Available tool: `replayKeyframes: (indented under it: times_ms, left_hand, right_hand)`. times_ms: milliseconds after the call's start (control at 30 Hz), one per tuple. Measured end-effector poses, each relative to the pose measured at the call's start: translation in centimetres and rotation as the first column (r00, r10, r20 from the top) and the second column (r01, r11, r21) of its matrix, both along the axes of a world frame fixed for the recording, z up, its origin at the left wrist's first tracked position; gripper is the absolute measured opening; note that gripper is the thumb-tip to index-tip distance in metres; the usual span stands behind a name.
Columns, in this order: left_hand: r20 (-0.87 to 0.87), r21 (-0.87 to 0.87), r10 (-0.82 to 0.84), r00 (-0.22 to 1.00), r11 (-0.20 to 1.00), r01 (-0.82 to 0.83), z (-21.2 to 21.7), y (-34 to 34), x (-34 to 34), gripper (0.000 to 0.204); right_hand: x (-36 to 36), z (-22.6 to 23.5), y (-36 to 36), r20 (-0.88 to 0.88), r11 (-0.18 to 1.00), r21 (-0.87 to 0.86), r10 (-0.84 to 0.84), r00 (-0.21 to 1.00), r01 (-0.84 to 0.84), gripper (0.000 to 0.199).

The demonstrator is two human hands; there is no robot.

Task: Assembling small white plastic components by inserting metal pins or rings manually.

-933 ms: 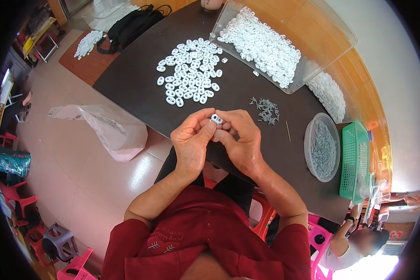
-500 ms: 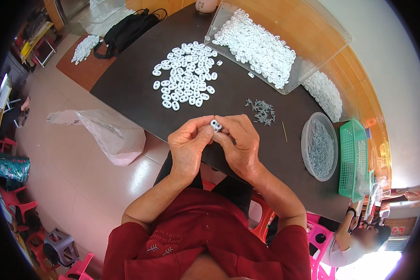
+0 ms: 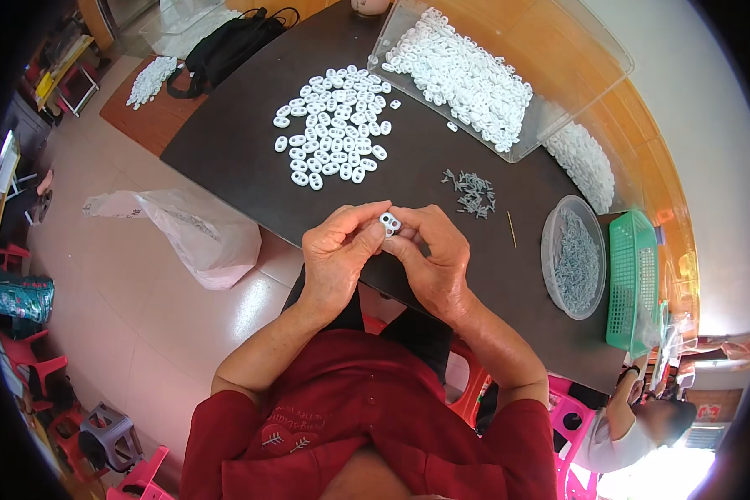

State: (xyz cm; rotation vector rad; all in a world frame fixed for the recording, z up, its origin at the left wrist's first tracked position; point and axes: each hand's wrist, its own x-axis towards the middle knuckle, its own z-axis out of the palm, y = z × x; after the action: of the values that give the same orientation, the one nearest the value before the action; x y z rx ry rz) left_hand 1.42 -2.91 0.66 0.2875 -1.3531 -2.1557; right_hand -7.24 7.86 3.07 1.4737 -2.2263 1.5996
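Just over the near edge of the dark table (image 3: 250, 167), both hands meet around a small white plastic piece (image 3: 390, 222) with dark round holes. My left hand (image 3: 337, 254) pinches it between thumb and fingers from the left. From the other side, my right hand (image 3: 433, 254) grips it too, its fingertips partly hidden behind the piece. A spread of white oval two-holed pieces (image 3: 333, 125) lies beyond my hands. Right of them is a small heap of grey screw-like pins (image 3: 475, 193), with a thin yellowish stick (image 3: 512, 229) beside it.
A clear bin (image 3: 521, 154) with many small white pieces stands at the back. On the right are a round tub (image 3: 550, 258) of grey pins and a green basket (image 3: 633, 275). A plastic bag (image 3: 200, 237) stands left; another person (image 3: 621, 429) sits at lower right.
The white piece has turned slightly between my fingers and now shows more of its holed face. The whole view has shifted a little; both hands keep their hold.
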Motion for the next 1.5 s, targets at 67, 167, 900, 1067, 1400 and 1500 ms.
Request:
replayKeyframes:
  times_ms: [67,167,900,1067,1400,1500]
  left_hand:
    - [-0.02,-0.039,-0.009,1.0,0.999,0.008,-0.3,0.0,0.0,0.023]
    - [-0.032,-0.055,-0.005,0.999,0.998,0.003,-0.5,0.2,0.1,0.023]
    - [-0.149,-0.007,0.136,0.979,0.99,-0.139,-1.5,1.3,-0.4,0.016]
    - [-0.109,0.003,0.151,0.982,0.988,-0.152,-0.1,1.4,0.1,0.017]
    - [-0.124,-0.058,0.156,0.98,0.985,-0.164,-0.2,2.2,0.1,0.017]
    - [-0.149,-0.088,0.186,0.971,0.976,-0.2,-0.7,2.7,0.0,0.017]
  right_hand:
    - [0.1,-0.1,-0.1,-0.019,1.0,-0.001,-0.008,1.0,0.008,0.032]
    - [0.2,-0.4,-0.1,-0.061,1.0,-0.013,-0.025,0.998,0.024,0.032]
    - [1.0,-0.7,-0.5,-0.087,0.996,-0.09,-0.035,0.996,0.027,0.031]
    - [1.5,-0.1,-0.1,0.037,0.998,-0.056,-0.024,0.999,0.026,0.03]
    - [1.7,-1.0,-0.4,-0.162,0.982,-0.162,-0.123,0.979,0.096,0.028]
    - [2.1,-1.1,-0.3,-0.208,0.978,-0.167,-0.159,0.965,0.125,0.027]
